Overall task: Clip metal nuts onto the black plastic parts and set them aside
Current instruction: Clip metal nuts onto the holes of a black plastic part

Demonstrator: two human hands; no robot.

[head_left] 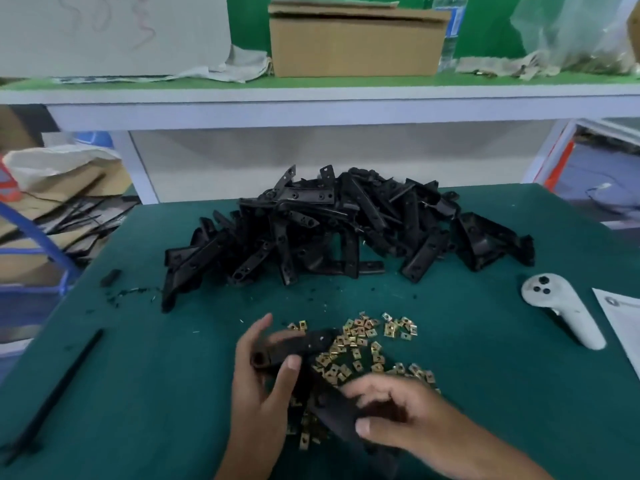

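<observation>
- The left hand (258,382) holds one end of a black plastic part (304,344) above the green table (138,393); its grip is curled round that part, thumb on top and fingers behind it.
- The right hand (398,407) pinches a second black part (337,410) between thumb and bent fingers, low in the view, just beside the left hand.
- The two held parts meet or overlap between the hands; motion blur hides exactly how.
- A scatter of brass-coloured metal nuts (360,341) lies on the table under and just beyond the hands, spreading to the right.
- Whether a nut is already clipped onto either held part cannot be told.
- A large pile of black plastic parts (329,230) sits farther back at the middle of the table, well apart from the hands.
- A white handheld controller (561,310) lies at the right, near a sheet of paper (620,323) at the table's edge.
- A thin black strip (59,393) lies at the left.
- A cardboard box (353,43) stands on the shelf behind.
</observation>
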